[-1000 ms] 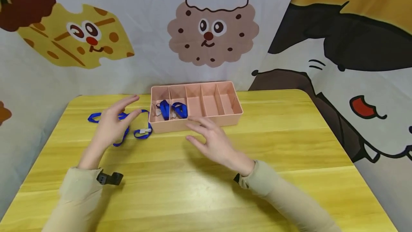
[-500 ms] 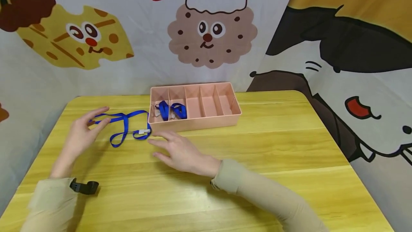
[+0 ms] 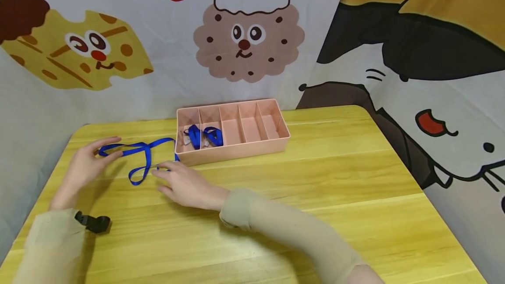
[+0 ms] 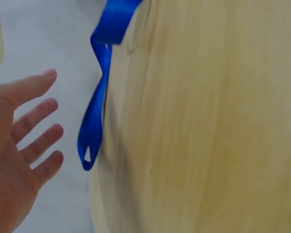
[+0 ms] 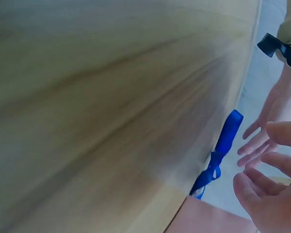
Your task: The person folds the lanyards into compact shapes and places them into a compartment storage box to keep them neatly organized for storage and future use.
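Note:
A blue lanyard (image 3: 147,154) lies in loose loops on the table, left of the pink box. My left hand (image 3: 84,165) is at its left end, thumb and fingers spread. In the left wrist view that hand (image 4: 17,155) shows a gap between its fingers and the blue strap (image 4: 90,131). My right hand (image 3: 187,185) hovers by the lanyard's right part and hides its white clip end. Its fingers (image 5: 254,189) are loosely bent with nothing between them in the right wrist view.
The pink box (image 3: 236,149) has several compartments in a row. Folded blue lanyards (image 3: 213,136) lie in the two leftmost ones. A wooden table (image 3: 335,179) bears everything, with a printed cloth (image 3: 165,95) hanging behind it.
Both hands have moved left. The left has gone from above the lanyard to its left end, the right from the box's front to the lanyard's right part. The view has shifted slightly.

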`<state>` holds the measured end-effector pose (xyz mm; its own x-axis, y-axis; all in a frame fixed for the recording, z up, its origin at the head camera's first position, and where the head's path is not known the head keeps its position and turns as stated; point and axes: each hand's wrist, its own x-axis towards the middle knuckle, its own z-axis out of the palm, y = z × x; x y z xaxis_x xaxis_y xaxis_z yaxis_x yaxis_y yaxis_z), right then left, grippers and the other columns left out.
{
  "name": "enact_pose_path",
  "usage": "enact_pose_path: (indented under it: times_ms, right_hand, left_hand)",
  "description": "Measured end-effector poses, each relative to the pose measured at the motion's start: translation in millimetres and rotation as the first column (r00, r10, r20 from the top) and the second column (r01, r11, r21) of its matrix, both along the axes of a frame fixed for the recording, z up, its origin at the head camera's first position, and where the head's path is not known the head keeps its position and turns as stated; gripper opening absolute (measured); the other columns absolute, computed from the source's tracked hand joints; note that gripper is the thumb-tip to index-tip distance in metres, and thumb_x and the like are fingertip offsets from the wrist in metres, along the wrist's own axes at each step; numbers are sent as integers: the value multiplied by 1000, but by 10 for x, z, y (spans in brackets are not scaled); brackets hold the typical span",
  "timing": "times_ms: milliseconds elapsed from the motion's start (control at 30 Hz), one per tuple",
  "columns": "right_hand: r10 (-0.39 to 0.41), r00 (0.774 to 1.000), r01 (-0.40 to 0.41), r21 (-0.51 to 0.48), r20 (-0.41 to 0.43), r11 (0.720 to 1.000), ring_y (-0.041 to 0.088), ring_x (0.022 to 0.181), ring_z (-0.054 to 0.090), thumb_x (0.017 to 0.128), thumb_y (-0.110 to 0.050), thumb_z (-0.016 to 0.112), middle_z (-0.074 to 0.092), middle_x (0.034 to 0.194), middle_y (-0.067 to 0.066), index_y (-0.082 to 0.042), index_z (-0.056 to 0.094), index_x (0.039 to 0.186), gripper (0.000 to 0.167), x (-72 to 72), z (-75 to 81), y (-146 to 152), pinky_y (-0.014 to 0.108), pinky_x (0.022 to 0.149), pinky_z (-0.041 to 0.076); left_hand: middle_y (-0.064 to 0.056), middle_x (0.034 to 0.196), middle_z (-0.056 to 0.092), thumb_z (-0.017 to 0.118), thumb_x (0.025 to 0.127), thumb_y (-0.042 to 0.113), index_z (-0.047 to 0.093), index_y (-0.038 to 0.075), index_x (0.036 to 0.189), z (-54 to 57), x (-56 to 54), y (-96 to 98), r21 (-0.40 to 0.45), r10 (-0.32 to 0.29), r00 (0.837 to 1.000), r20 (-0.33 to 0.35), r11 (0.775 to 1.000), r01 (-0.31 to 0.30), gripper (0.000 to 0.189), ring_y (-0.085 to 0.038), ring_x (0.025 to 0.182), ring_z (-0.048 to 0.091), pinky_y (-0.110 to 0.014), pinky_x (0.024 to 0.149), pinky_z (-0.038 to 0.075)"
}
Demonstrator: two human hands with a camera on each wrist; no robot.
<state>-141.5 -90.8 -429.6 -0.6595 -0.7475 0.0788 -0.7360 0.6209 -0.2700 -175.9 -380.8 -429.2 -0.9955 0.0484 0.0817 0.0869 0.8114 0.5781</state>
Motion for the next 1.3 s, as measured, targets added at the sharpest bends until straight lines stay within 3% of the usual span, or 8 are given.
enact_pose_path:
  times_ms: [133,267,400,500,667,733,900,1300]
  right_hand:
    - [-21,1000,21,14,19,1000,15,152,48,110,-36,55,50,163,2,-22,48,159,51,-36,-13,-146,25,128,35]
    - [-63,996,63,11,59,998,15,152,49,109,-34,57,49,164,3,-22,48,159,52,-83,-33,-240,26,127,38]
    - [-133,984,137,-30,121,990,13,145,56,107,-31,63,58,156,2,-20,54,154,49,-157,-68,-268,23,121,44]
    - [-157,975,169,-65,154,984,12,136,62,105,-26,66,65,148,1,-19,59,150,46,-219,-96,-275,19,115,48]
    - [-171,975,180,-56,139,982,8,124,66,103,-22,68,71,135,-3,-19,66,144,41,-271,-101,-304,15,106,51]
    - [-162,980,166,-26,114,986,7,119,67,102,-22,69,73,129,-4,-20,69,140,38,-274,-96,-311,15,103,52]
    - [-86,995,85,31,52,996,7,110,70,100,-20,72,78,114,-7,-23,80,121,23,-266,-108,-281,16,96,54]
    - [91,991,-97,63,100,993,7,103,71,97,-17,75,80,105,-9,-22,84,106,14,-117,-130,150,16,93,54]
  left_hand:
    - [-34,158,44,63,107,30,53,1,151,-15,-81,-67,-18,-23,998,63,1000,24,54,-59,137,44,-48,88,46]
    - [-38,159,39,64,106,34,50,0,153,-27,-148,-111,-20,-44,989,141,999,47,59,-67,141,32,-79,103,34]
    - [-38,149,52,69,103,34,56,3,148,-58,-191,-127,-61,-59,988,140,996,68,57,-39,108,62,-45,83,52]
    - [-36,138,63,72,101,26,64,3,141,-103,-211,-149,-84,-65,993,97,994,73,46,-12,86,54,-22,67,38]
    - [-36,128,68,72,99,9,71,0,129,-184,-216,-160,-118,-80,996,36,989,84,32,-39,101,68,-36,80,51]
    - [-36,124,70,72,98,5,72,-2,125,-209,-212,-157,-124,-90,996,16,988,92,29,-42,101,69,-35,80,52]
    - [-32,112,75,73,94,-1,77,-3,116,-211,-156,-118,-123,-123,992,-8,985,121,22,-8,87,66,-11,66,43]
    - [-29,111,76,74,94,1,78,-2,115,-125,133,113,-134,-195,973,123,968,211,21,-32,90,74,-20,68,52]
